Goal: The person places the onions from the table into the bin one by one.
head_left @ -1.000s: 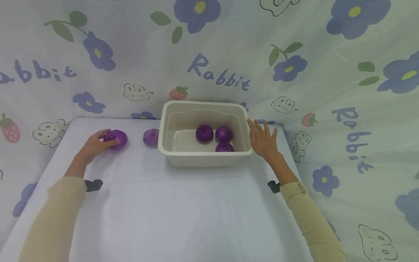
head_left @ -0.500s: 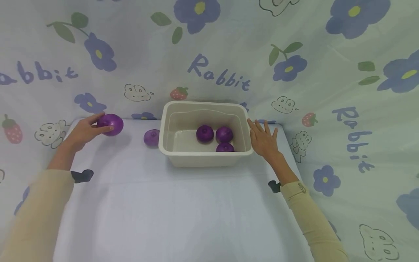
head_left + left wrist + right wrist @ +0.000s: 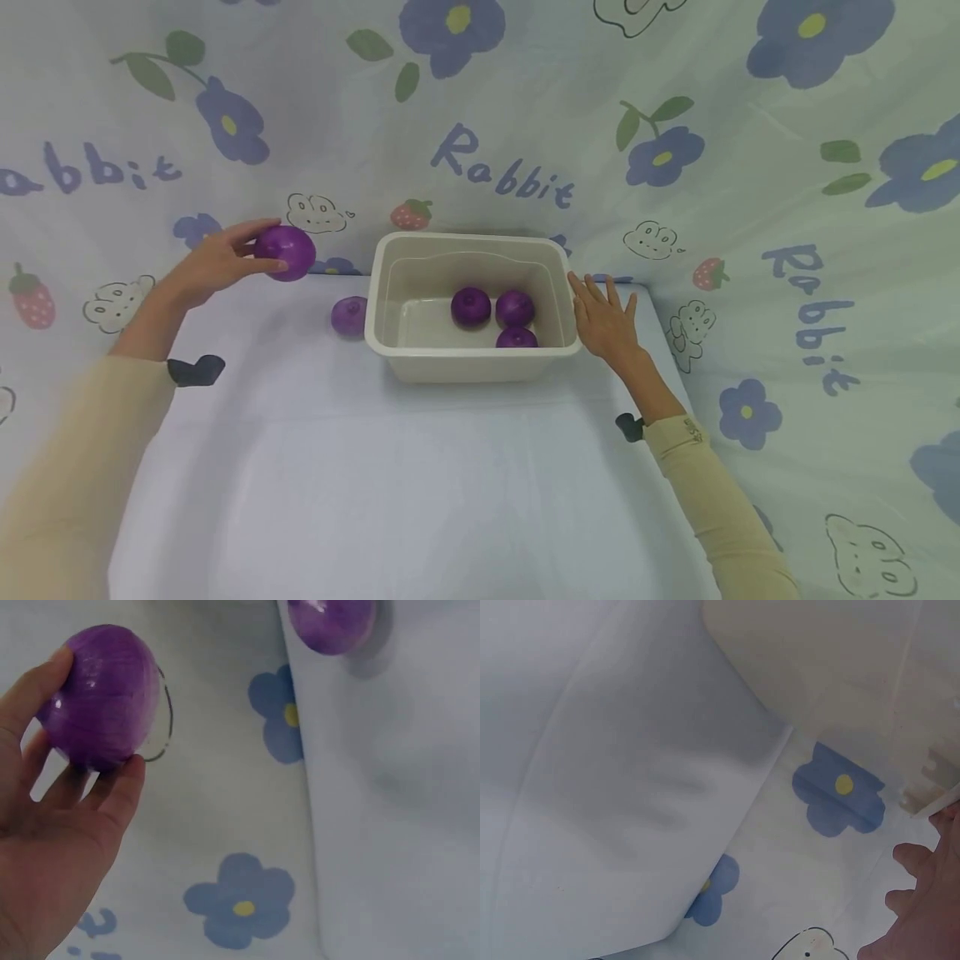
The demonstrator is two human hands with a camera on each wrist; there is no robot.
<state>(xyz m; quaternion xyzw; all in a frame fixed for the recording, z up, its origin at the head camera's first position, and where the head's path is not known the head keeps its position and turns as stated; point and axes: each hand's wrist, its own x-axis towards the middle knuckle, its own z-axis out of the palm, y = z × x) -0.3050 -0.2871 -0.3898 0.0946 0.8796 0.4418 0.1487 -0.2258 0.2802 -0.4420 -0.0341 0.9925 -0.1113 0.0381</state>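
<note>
My left hand [image 3: 213, 265] holds a shiny purple onion [image 3: 287, 253] between thumb and fingers, raised above the table's back left. In the left wrist view the faint streaks on the onion [image 3: 105, 697] show, with the fingertips around its side and underside. A second purple onion [image 3: 348, 317] lies on the table against the left side of a cream plastic bin [image 3: 465, 367]. Inside the bin are three more onions [image 3: 471, 308], grouped toward its right. My right hand [image 3: 606, 321] has its fingers spread and extended, fingertips at the bin's right rim.
A white cloth covers the table [image 3: 427, 475]. Behind and beside it hangs a patterned curtain [image 3: 525, 108] with flowers, rabbits and strawberries. A dark strap piece [image 3: 197, 371] sticks out at the left wrist.
My left hand has lifted the onion off the table, first swinging slightly left, then moving up and right toward the bin. The right hand stays at the rim.
</note>
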